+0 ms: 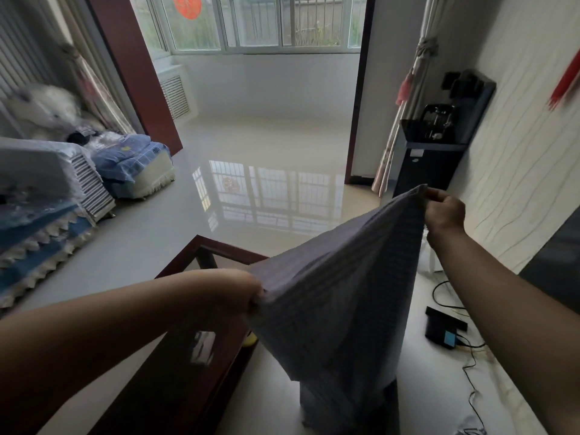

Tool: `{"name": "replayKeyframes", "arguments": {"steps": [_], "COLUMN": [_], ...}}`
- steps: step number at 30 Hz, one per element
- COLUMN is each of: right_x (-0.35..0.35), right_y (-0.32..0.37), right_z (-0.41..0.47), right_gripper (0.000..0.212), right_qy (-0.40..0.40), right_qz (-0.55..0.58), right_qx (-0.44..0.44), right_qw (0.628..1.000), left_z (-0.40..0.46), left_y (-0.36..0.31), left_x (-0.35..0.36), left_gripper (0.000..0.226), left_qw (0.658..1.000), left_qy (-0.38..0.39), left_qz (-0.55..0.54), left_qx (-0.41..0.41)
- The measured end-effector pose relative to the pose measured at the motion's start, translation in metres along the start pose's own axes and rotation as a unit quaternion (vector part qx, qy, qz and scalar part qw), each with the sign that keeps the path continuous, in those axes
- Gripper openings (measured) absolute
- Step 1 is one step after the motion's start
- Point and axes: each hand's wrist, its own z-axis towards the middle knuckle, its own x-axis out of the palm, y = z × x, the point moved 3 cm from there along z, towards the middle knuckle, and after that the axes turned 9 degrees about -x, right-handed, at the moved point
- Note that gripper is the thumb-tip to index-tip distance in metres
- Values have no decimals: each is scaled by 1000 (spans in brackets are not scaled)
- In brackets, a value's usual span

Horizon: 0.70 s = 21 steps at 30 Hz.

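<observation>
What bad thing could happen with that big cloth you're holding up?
The cloth, pinched only at its top edge by the left hand and right hand, might slip free. Its hanging end could drag on the floor or snag on the corner of the wooden table. Loose cables on the floor could trip someone.

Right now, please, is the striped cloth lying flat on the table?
No, the left hand and right hand hold the cloth up in the air.
</observation>
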Motion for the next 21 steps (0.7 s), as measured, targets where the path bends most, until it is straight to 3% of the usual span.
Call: {"name": "replayKeyframes", "arguments": {"steps": [4,13,16,21], "right_x": [-11,-37,-44,-49], "right_y": [3,-4,-14,-35], "right_z": [11,39,40,27], "right_gripper": [21,31,36,32], "right_qy": [16,56,49,24], "right_qz": [-13,34,50,85], "right_qx": [-20,54,84,139], "right_qw": [1000,996,994,986], "left_z": [-1,-14,-25,-48], "left_y": [21,30,23,2], "left_x": [-23,-87,-108,-121], "left_gripper": [23,14,9,6], "left_qw": [992,973,971,948], "left_qy": [-89,-205,-224,-283], "left_qz": [-67,-91,-84,60], "left_qx": [-65,-56,-7,134]}}
